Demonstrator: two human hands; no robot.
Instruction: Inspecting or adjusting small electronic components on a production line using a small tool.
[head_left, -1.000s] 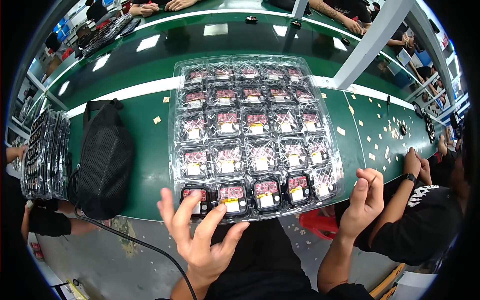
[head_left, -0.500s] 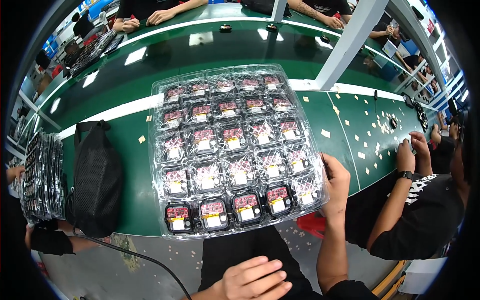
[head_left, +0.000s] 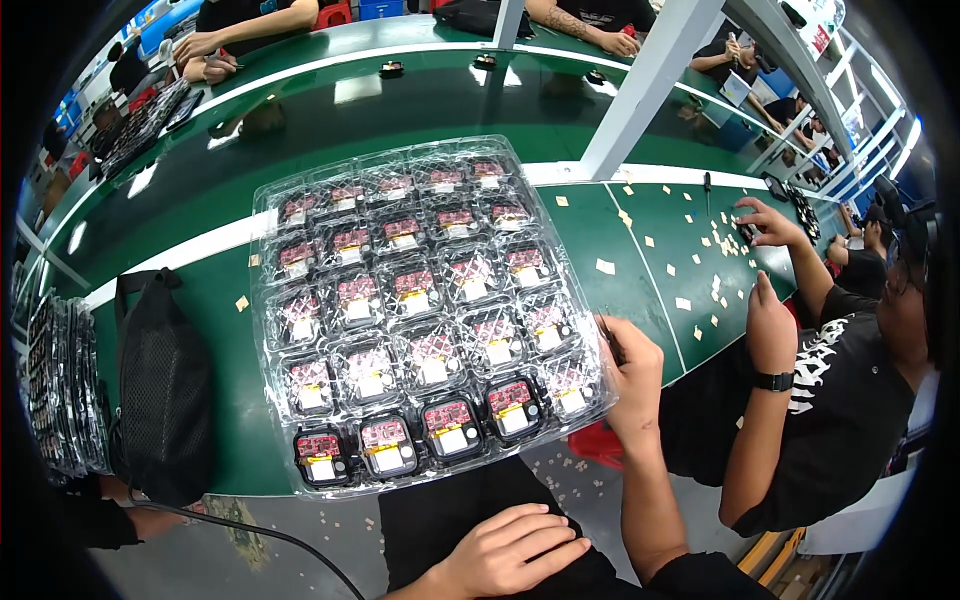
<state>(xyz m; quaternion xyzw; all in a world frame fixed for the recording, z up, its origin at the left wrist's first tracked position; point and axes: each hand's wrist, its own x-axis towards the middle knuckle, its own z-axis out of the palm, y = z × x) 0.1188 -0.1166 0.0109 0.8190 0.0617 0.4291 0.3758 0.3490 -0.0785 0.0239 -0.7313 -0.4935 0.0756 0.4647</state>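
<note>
A clear plastic blister tray (head_left: 350, 485) lies before me on the green bench, its near edge over my lap. Rows of small square black devices (head_left: 452, 428) with red circuit boards and white labels fill it. Most look covered by shiny clear plastic; several in the nearest row look uncovered. My right hand (head_left: 637, 385) is closed on the tray's right edge near the front corner. Something small and dark shows by its thumb, too hidden to name. My left hand (head_left: 515, 548) rests over my dark-clothed thigh, fingers stretched out, holding nothing.
A black mesh bag (head_left: 165, 390) stands left of the tray, beside a stack of filled trays (head_left: 62, 385). Small pale paper pieces (head_left: 725, 245) litter the bench at right. A co-worker (head_left: 830, 420) sits close on my right. A grey metal post (head_left: 650, 90) rises behind the tray.
The whole view has shifted, so the tray and bench appear further left. My left hand has settled flatter over my thigh. The co-worker at right has one hand stretched further over the bench.
</note>
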